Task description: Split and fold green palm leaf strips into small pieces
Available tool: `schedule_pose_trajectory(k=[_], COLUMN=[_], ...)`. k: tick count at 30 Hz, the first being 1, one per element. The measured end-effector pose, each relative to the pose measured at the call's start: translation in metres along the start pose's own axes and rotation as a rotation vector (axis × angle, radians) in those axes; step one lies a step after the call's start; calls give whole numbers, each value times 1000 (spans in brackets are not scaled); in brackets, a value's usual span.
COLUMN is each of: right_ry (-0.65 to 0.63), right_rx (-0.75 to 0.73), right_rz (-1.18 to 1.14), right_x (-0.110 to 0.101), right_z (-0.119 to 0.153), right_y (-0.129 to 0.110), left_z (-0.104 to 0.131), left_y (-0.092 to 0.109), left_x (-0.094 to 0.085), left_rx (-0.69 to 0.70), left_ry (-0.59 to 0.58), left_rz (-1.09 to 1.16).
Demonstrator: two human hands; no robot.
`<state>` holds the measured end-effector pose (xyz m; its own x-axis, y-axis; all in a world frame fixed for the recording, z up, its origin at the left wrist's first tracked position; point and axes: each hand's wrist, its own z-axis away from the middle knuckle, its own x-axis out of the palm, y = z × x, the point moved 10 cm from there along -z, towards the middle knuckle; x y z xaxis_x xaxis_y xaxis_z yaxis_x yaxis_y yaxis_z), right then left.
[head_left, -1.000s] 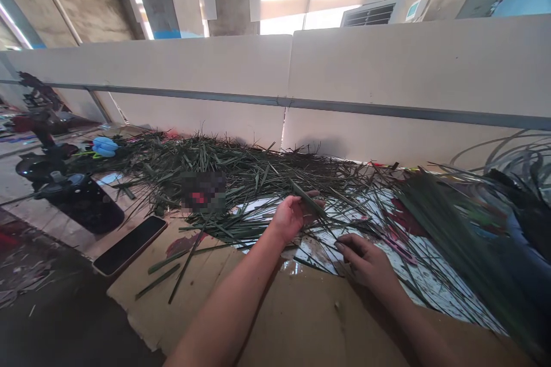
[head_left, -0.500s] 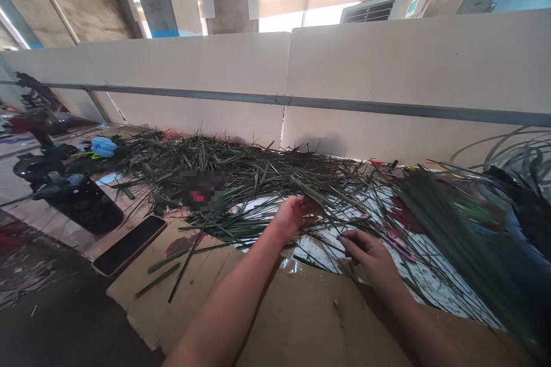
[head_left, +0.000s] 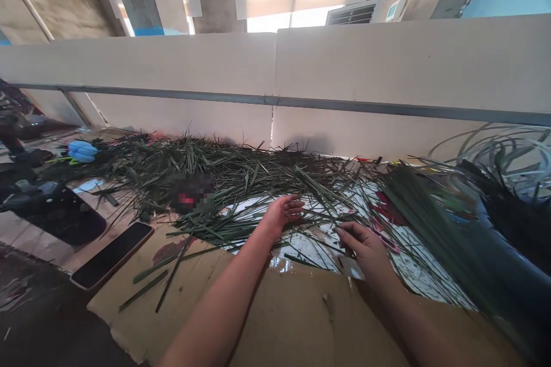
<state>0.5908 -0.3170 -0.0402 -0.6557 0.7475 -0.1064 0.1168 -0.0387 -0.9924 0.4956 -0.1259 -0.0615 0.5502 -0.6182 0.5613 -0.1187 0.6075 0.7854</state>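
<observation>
My left hand (head_left: 282,215) hovers over the white sheet (head_left: 316,243), palm turned inward and fingers apart, with nothing in them. Just beyond its fingertips a small bundle of flat green strips (head_left: 316,188) lies on the pile of long, grass-like strips (head_left: 241,169). To the right, the thumb and fingers of my right hand (head_left: 359,243) are pinched together low over the sheet. Thin strips pass close to them, but whether one is held cannot be made out. A pink-handled tool (head_left: 387,241) lies partly hidden behind that hand.
Brown cardboard (head_left: 297,309) lies under my forearms. On the left are a phone (head_left: 112,255), a dark bottle (head_left: 55,212) and a blue balloon-like flower (head_left: 82,151). A long sheaf of green strips (head_left: 424,218) leans at right by a blue tub (head_left: 512,235). A white panel (head_left: 193,117) stands behind.
The small green bundle at my left fingertips now lies farther right on the pile, apart from that hand. My right hand stays pinched in about the same place. The view has turned slightly right.
</observation>
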Motion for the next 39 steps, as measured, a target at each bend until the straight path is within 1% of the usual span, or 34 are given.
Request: schedule_pose_trajectory(k=[4,7,10,13,20,24,28,32,37,39], right_ry=[-8,-7,-30,-77,-160,-174,-164,-175,-159,-135], right_rx=[-11,-49,-119,-188,-197,-207,-204,-185,-161,-153], right_rz=[36,97,237,368,500,525,546,513,429,401], right_x=[0,0,4,11,19,23,23,23,21,18], right_z=[-1,1,3,6,8,9,9,9,8,6], right_y=[0,-4,-10,-14,-8,-11,-12,-9,-6,-5], left_z=[2,6,11,14,18,19,18,16,15,14], left_y=[3,12,25,32,32,33,31,27,25,24], left_x=[3,8,11,14,23,26,27,27,24,21], left_rx=[19,65,125,158,108,99,86,70,60,49], left_ry=[-22,-49,-68,-100,-254,-308,-318,-310,-262,-220], left_rz=[11,79,145,157,264,293,298,278,259,235])
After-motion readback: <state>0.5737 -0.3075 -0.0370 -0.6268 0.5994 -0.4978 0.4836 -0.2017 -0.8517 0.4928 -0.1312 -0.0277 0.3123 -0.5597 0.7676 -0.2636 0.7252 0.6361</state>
